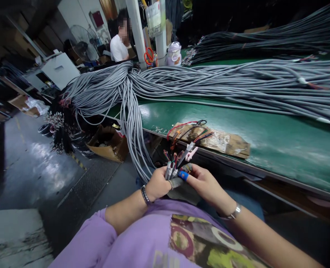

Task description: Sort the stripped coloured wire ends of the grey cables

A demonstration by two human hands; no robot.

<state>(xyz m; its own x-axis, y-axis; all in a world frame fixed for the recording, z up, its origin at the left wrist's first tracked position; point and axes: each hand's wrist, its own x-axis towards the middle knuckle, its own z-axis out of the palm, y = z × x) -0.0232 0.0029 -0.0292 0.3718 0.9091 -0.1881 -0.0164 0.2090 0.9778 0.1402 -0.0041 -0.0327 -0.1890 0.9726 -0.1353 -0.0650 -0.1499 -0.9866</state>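
My left hand (157, 184) is closed round a small bunch of grey cable ends (170, 169) with coloured wires sticking out of them. My right hand (205, 182) is closed too, pinching at the same bunch, and a blue wrap (183, 175) covers one fingertip. Both hands sit low in front of my purple shirt, just below the edge of the green table (265, 130). Small clips (190, 150) on red, green and black leads hang over the table edge, right above my hands.
A huge bundle of grey cables (209, 80) lies across the green table and droops off its left end. The leads run from a taped cardboard pad (223, 141). An open cardboard box (106, 143) stands on the floor. Another person (120, 42) sits at the back.
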